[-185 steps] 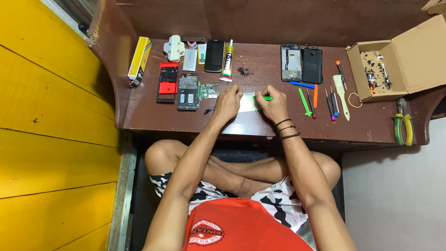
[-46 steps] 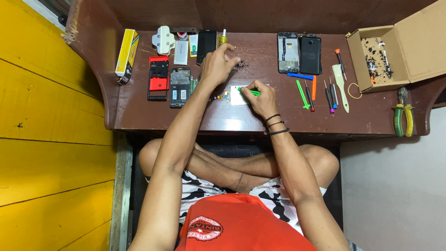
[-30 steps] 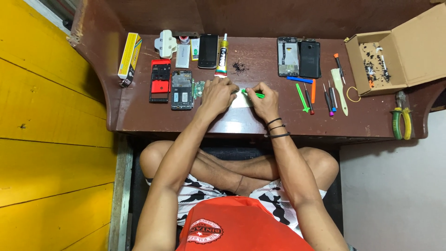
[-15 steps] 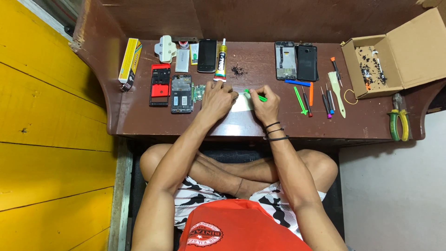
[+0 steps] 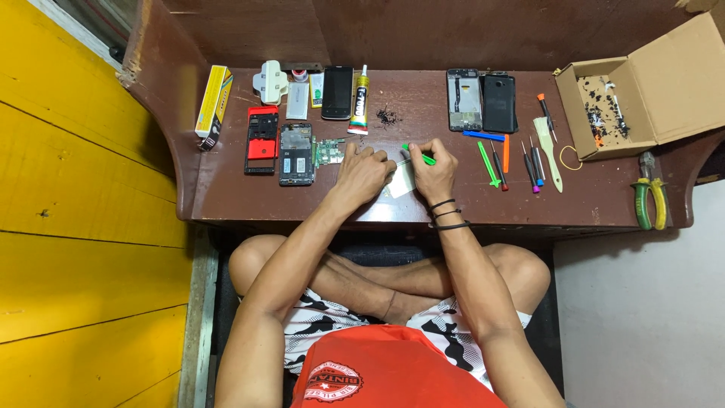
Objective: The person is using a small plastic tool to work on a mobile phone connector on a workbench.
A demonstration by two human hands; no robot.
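Right hand [image 5: 432, 170] curled, pinching a green tool [image 5: 418, 154] over a pale flat piece [image 5: 401, 181] near the tabletop's [image 5: 226, 196] front edge. Left hand [image 5: 362, 170] loosely bent — resting beside that piece, circuit board [image 5: 328, 151] just left.

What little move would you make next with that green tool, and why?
Probably ease the green tool in the right hand down along the edge of the pale flat part; the left hand already rests beside that part, steadying it on the brown desk.

Cardboard box [image 5: 664, 75] far right, pliers [image 5: 649, 200] below; glue tube [image 5: 360, 102] centre.
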